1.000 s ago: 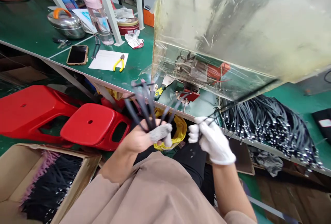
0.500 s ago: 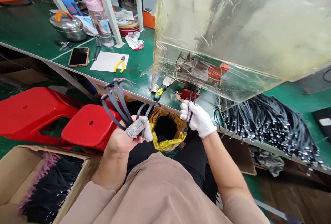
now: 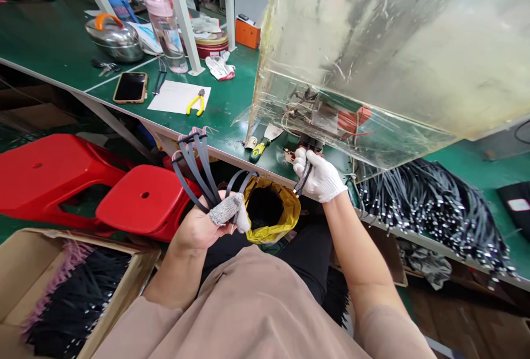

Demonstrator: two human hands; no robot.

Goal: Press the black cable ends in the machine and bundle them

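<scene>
My left hand [image 3: 201, 228] is shut on a bunch of flat dark grey cables [image 3: 196, 168] with pinkish tips, and grey cloth covers its fingertips. My right hand [image 3: 318, 175], in a white glove, grips a few dark cables [image 3: 303, 178]. That hand is at the table's edge, just under a clear plastic sheet [image 3: 351, 55]. It touches or nearly touches a small red-and-metal fixture [image 3: 310, 142], which is partly hidden behind the glove.
A yellow bag [image 3: 271, 210] with a black lining stands between my hands. Red stools [image 3: 141, 201] stand to the left, above a cardboard box [image 3: 78, 292] of dark cables. A heap of cables [image 3: 430, 215] lies right. Yellow pliers [image 3: 196, 102], a phone [image 3: 130, 87] and a scraper [image 3: 260, 149] lie on the green bench.
My right hand has moved forward and up to the fixture under the plastic sheet, with the cables in it. My left hand has drawn back slightly, still holding its bunch.
</scene>
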